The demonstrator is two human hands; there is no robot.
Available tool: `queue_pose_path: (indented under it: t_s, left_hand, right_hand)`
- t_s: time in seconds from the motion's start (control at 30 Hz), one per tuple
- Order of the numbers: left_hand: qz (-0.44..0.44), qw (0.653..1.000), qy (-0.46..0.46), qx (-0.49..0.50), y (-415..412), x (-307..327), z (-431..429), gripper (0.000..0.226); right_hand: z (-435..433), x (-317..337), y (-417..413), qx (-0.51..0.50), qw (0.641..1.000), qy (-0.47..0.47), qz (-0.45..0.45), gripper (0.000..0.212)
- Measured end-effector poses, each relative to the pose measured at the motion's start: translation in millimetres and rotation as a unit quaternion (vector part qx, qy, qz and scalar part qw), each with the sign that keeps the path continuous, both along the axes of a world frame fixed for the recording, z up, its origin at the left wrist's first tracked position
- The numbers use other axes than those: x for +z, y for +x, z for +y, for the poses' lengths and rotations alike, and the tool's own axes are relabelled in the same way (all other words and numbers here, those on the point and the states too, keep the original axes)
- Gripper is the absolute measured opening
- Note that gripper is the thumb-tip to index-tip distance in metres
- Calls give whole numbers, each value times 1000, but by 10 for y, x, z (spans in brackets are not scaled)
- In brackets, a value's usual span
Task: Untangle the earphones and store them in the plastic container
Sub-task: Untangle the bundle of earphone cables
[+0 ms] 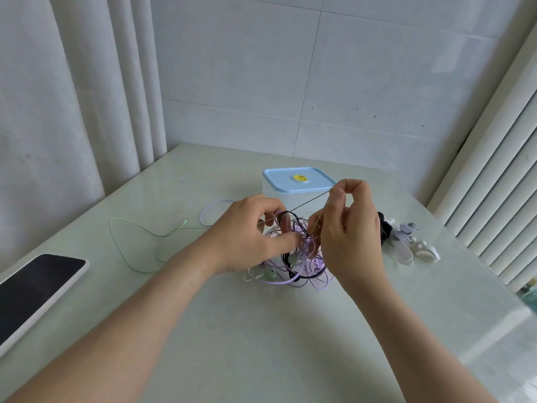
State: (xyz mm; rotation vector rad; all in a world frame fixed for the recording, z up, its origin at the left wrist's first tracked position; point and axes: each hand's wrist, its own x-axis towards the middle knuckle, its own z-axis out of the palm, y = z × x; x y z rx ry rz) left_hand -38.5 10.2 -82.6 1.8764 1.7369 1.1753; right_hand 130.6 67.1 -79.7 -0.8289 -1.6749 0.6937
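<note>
Left hand (247,237) is pinching the tangle (299,267), right hand (351,231) is pinching a dark cord (308,203) taut (box (280,180) lidded behind)

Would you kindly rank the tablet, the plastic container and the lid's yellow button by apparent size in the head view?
1. tablet, though it is nearer the camera and cropped, so unsure.
2. plastic container.
3. yellow button.

- The dark-screened, white-rimmed flat device (37,289) is running off the left edge.
- The right hand (348,228) is covering most of a black object (385,228).
- The left hand (250,237) is hiding part of the lilac, black and pale green earphone cable tangle (293,269).
- The small white and grey pieces (412,248) are appearing too small to name.
</note>
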Motion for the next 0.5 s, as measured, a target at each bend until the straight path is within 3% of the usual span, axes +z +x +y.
queue_pose_path:
  t_s: [0.1,0.33,0.5]
  left_hand:
    - [-1,1000,-1,-16,21,-19,5,38]
    - [-43,997,-28,-54,88,14,-44,37]
    - [-21,996,-58,-68,127,24,-69,32]
  right_hand:
    - [30,-39,-1,-40,998,43,-31,6]
    - [57,-77,7,-70,993,72,-67,10]
    - [92,-130,7,-117,980,118,-108,8]
